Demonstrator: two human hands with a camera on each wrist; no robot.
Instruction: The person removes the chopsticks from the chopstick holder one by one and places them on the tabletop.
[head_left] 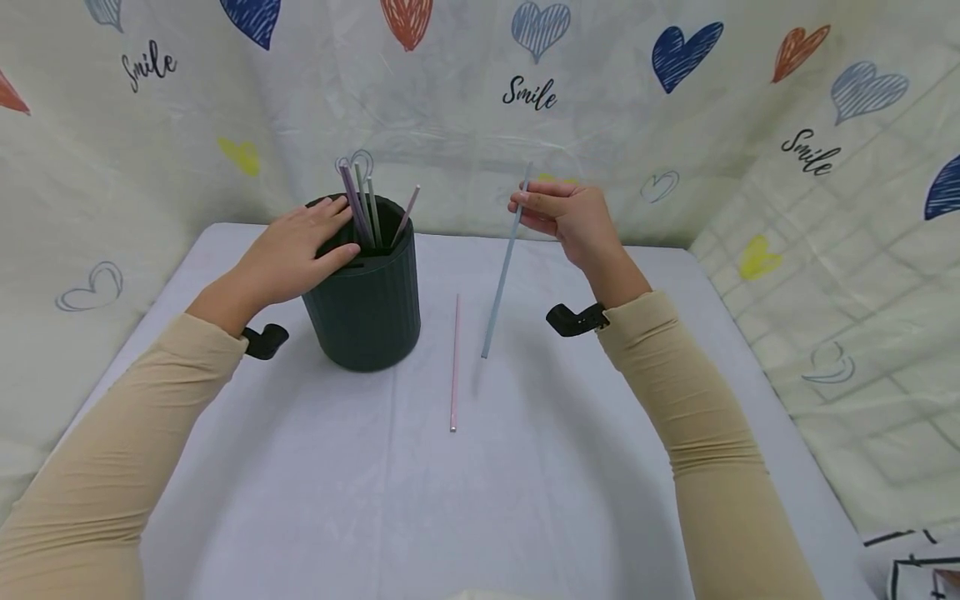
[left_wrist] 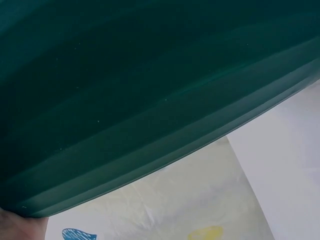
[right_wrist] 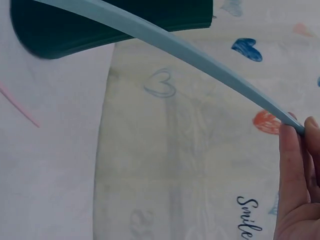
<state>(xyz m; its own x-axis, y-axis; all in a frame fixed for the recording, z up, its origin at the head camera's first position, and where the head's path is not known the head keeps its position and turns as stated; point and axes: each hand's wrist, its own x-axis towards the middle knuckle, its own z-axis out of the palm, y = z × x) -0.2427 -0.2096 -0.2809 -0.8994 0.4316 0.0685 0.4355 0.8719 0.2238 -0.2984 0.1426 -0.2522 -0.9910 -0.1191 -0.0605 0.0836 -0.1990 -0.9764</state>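
My right hand (head_left: pixel 573 218) pinches a light blue straw-like stick (head_left: pixel 501 287) near its top, between thumb and fingers. The stick hangs tilted, its lower end toward the table's middle; in the right wrist view it crosses in front of the bin. On the left stands a dark green ribbed bin (head_left: pixel 367 321), upright, with several thin purple and greyish sticks (head_left: pixel 360 204) leaning in it. My left hand (head_left: pixel 303 250) rests over the bin's left rim, fingers extended across the opening. The left wrist view is mostly filled by the bin's wall (left_wrist: pixel 165 100). What lies at the bin's bottom is hidden.
A thin pink stick (head_left: pixel 455 367) lies on the white-covered table (head_left: pixel 360 500), to the right of the bin. Behind the table hangs a cream sheet (head_left: pixel 465 108) printed with hearts and "Smile", which continues along both sides.
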